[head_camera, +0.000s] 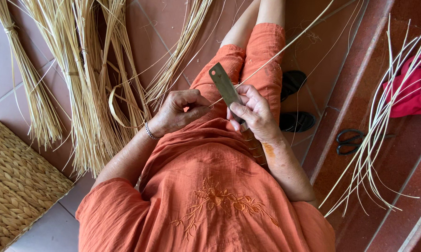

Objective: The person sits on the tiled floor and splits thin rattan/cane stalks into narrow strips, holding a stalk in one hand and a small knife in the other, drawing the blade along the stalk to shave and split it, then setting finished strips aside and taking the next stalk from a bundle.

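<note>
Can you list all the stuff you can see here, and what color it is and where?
knife blade: one, grey metal, held in the right hand over the lap
thin strip: one, pale straw, running from the hands up to the right
straw bundles: several, yellow-tan, on the floor at left
woven mat: one, tan, lower left
loose strips: a bunch, pale, on the step at right
scissors: one, black, on the step
red cloth: one, far right
sandals: two, black, by the legs
left hand: pinching the strip
right hand: gripping the blade

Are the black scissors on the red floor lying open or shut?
Cannot tell. Only the two handle loops of the scissors show, lying side by side on the floor; the blades are hidden under the pale loose reeds crossing them.
</note>
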